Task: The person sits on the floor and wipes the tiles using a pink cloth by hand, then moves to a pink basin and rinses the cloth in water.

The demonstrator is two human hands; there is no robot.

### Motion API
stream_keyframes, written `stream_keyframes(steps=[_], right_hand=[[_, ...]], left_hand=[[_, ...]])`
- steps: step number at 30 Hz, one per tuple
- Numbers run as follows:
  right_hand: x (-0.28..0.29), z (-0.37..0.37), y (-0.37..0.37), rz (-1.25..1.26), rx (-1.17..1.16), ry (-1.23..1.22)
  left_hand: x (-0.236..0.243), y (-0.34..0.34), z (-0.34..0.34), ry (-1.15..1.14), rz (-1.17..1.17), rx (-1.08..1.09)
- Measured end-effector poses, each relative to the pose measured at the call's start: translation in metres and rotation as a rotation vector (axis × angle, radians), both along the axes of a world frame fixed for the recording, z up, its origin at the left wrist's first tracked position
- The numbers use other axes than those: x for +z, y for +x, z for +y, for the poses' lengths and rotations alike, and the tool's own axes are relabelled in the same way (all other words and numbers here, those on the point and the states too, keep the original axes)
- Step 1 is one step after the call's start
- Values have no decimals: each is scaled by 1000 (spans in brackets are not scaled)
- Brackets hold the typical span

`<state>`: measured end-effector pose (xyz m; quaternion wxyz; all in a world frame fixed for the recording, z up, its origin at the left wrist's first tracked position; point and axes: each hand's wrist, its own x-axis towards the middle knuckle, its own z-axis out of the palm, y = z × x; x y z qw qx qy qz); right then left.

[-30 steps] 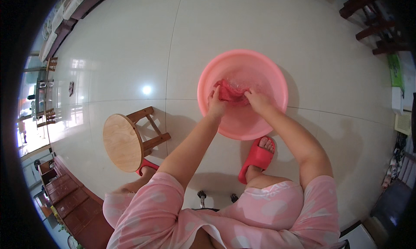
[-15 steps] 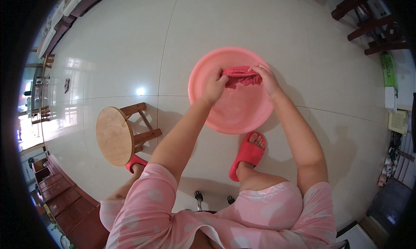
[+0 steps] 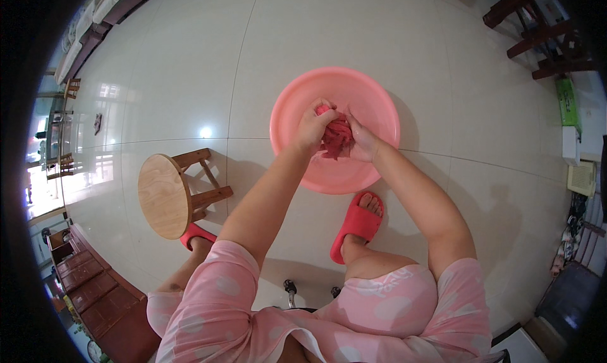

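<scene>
A bunched red cloth (image 3: pixel 337 137), perhaps a towel, is held over the pink basin (image 3: pixel 378 104), its loose end hanging down. My left hand (image 3: pixel 312 129) is closed round the cloth's left side, thumb across the top. Against the right side of the bundle presses my right hand (image 3: pixel 363 141), its thumb pointing up and its other fingers mostly hidden by the cloth. Water in the basin is hard to make out.
A round wooden stool (image 3: pixel 164 197) stands at the left on the tiled floor. My feet in red slippers (image 3: pixel 359 227) are near the basin and stool. Dark wooden furniture (image 3: pixel 537 31) is at the far right, a reddish-brown cabinet (image 3: pixel 95 293) at the lower left.
The cloth was stretched sideways between my hands; it is now gathered into a bundle. My right hand has moved left and nearer, close to my left hand.
</scene>
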<state>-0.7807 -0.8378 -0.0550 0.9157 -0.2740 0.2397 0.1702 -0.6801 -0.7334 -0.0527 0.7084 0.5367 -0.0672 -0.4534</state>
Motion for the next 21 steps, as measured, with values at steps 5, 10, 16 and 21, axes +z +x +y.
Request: stream_keyframes(steps=[5,10,16,21], right_hand=[[-8,-7,-7,-101,144,-38],[-24,-3,-3,-55,305,-206],[-19,8,4,8,319,-350],[-7,17,7,29,389,-589]], left_hand=[[7,4,-5,-68,-47,-76],[6,-2,-9,79,-160,-258],[0,-8,-6,155,-80,-126],[-5,-12,-5,170,-22,-47]])
